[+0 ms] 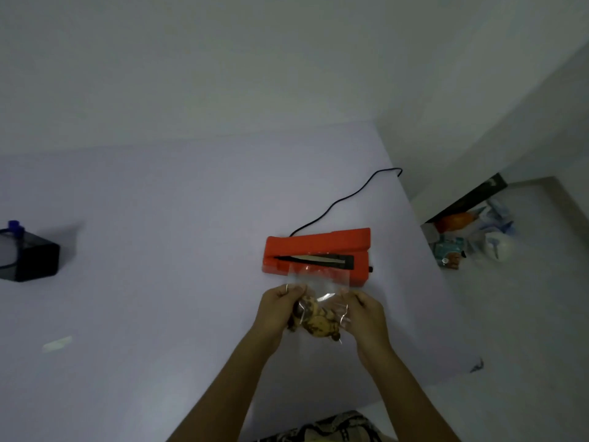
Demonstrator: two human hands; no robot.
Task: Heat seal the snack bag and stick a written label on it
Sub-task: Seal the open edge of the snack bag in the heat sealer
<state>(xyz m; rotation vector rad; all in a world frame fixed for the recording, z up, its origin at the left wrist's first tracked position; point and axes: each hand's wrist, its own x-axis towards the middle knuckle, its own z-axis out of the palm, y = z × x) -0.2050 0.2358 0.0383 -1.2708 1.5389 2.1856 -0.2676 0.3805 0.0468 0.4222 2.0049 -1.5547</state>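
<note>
A clear plastic snack bag (314, 283) with brown and yellow snacks in its lower part is held just in front of the red heat sealer (318, 242). The bag's open top edge lies over the sealer's front, below its dark sealing slot. My left hand (277, 311) grips the bag's left side and my right hand (366, 314) grips its right side. A small white label strip (58, 342) lies flat on the table far to the left.
The white table (191, 234) ends at its right edge near the sealer. A black power cord (344, 199) runs from the sealer to the far right edge. A black box with a blue-capped item (30, 255) sits at the left. Clutter lies on the floor at right (475, 237).
</note>
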